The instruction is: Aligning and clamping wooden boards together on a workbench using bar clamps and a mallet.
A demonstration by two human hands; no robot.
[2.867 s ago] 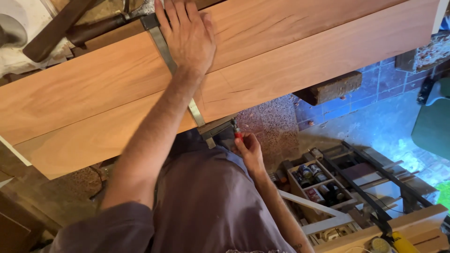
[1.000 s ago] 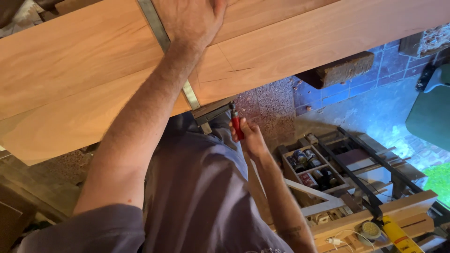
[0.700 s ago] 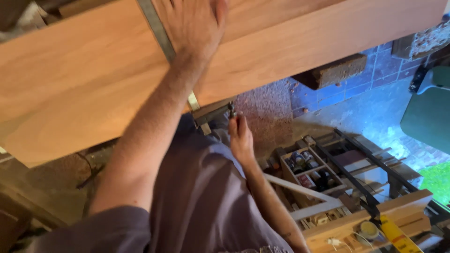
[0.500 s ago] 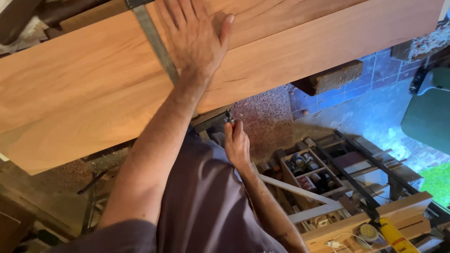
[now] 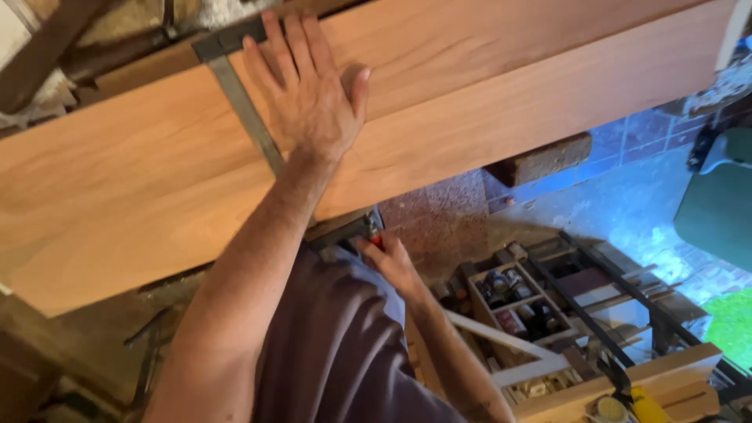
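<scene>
My left hand (image 5: 309,98) lies flat, fingers spread, on top of wide reddish wooden boards (image 5: 486,102) laid edge to edge. A grey steel bar clamp (image 5: 243,110) runs across the boards just left of that hand. Below the boards' near edge, my right hand (image 5: 388,262) is closed on the clamp's red handle (image 5: 374,235), which is mostly hidden by the fingers and the board edge.
A wooden tray of small jars and tins (image 5: 509,298) sits on the floor at lower right beside dark metal frames (image 5: 619,290). A brick-like block (image 5: 540,160) lies under the boards. A yellow tool (image 5: 638,407) rests on lumber at the bottom right.
My left hand stayed pressed on the boards while the view shifted. My right hand kept turning at the red clamp handle under the edge.
</scene>
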